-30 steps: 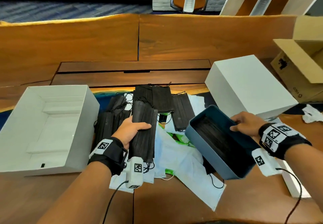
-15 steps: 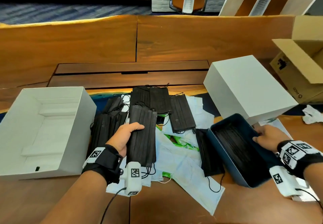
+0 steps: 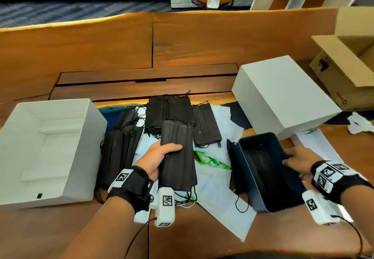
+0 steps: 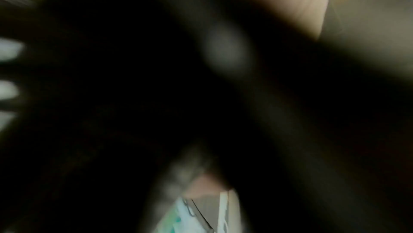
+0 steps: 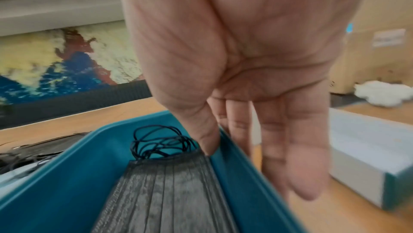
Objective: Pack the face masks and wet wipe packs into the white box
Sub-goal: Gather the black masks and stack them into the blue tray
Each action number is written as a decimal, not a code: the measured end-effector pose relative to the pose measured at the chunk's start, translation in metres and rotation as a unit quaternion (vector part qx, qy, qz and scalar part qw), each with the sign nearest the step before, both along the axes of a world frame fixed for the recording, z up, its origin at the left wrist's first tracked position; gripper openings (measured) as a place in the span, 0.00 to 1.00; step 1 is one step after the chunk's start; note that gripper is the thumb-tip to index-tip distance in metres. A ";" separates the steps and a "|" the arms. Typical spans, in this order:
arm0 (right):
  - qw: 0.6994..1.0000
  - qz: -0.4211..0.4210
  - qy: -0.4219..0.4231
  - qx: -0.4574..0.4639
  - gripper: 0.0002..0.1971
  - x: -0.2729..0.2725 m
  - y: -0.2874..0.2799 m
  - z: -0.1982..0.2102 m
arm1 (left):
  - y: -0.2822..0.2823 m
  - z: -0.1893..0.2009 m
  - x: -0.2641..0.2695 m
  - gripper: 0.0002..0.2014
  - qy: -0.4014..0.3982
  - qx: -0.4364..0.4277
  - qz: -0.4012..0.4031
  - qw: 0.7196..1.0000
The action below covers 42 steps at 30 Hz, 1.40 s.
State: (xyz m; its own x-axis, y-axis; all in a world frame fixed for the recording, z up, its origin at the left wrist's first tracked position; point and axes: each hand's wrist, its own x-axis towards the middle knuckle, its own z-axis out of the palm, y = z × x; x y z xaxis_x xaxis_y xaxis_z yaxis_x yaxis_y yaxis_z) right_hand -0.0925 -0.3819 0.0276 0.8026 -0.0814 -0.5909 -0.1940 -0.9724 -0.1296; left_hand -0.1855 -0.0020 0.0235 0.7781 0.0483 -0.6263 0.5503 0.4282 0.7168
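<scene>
The white box [image 3: 81,157] stands open at the left of the table. My left hand [image 3: 162,155] grips a stack of black face masks [image 3: 180,163], thumb across the top, just above the pile in the middle. More black masks [image 3: 205,125], pale blue masks [image 3: 220,198] and a green wet wipe pack [image 3: 210,160] lie there. My right hand [image 3: 293,157] pinches the right wall of a teal box [image 3: 247,186]. In the right wrist view its thumb [image 5: 201,131] is inside the teal box [image 5: 67,175] against black masks [image 5: 167,192]. The left wrist view is dark and blurred.
A closed white box [image 3: 283,95] sits at the back right, with an open cardboard box [image 3: 348,72] beyond it and crumpled white paper [image 3: 360,124] nearby. A white sheet [image 3: 321,149] lies under my right wrist. Bare wooden table [image 3: 202,242] runs along the front edge.
My right hand has carried the teal box down and to the right, from tilted in the air to low by the table. My left hand has kept its hold on the mask stack.
</scene>
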 end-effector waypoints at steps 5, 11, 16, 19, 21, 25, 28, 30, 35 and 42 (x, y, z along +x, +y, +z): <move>0.980 0.030 -0.187 0.056 0.19 0.000 0.041 0.034 | -0.033 0.005 0.012 0.19 -0.023 -0.032 -0.019 0.999; 0.870 -0.109 0.112 0.468 0.25 -0.031 0.149 0.050 | -0.071 0.016 0.028 0.20 -0.052 -0.055 -0.052 0.996; 0.796 -0.220 0.090 0.557 0.18 -0.031 0.160 0.028 | -0.073 0.013 0.031 0.25 -0.035 -0.091 -0.049 0.994; 0.765 -0.227 0.138 0.586 0.18 -0.034 0.161 0.024 | -0.070 0.008 0.029 0.21 -0.021 -0.137 -0.047 0.989; 0.760 -0.216 0.165 0.590 0.18 -0.035 0.159 0.025 | -0.069 0.008 0.030 0.20 -0.025 -0.134 -0.051 0.989; 0.767 -0.210 0.187 0.577 0.22 -0.030 0.147 0.027 | -0.063 0.006 0.034 0.20 -0.050 -0.094 -0.051 0.993; 0.753 -0.225 0.187 0.589 0.20 -0.028 0.141 0.028 | -0.069 0.008 0.036 0.20 -0.060 -0.096 -0.037 0.993; 0.754 -0.232 0.162 0.593 0.17 -0.027 0.138 0.028 | -0.081 0.008 0.040 0.19 -0.056 -0.078 -0.026 0.995; 0.795 -0.191 0.097 0.568 0.17 -0.029 0.132 0.035 | -0.114 0.011 0.044 0.21 -0.014 -0.086 -0.031 0.996; 0.786 -0.254 0.105 0.554 0.18 -0.016 0.064 0.041 | -0.131 0.010 0.039 0.08 -0.029 -0.155 -0.084 0.984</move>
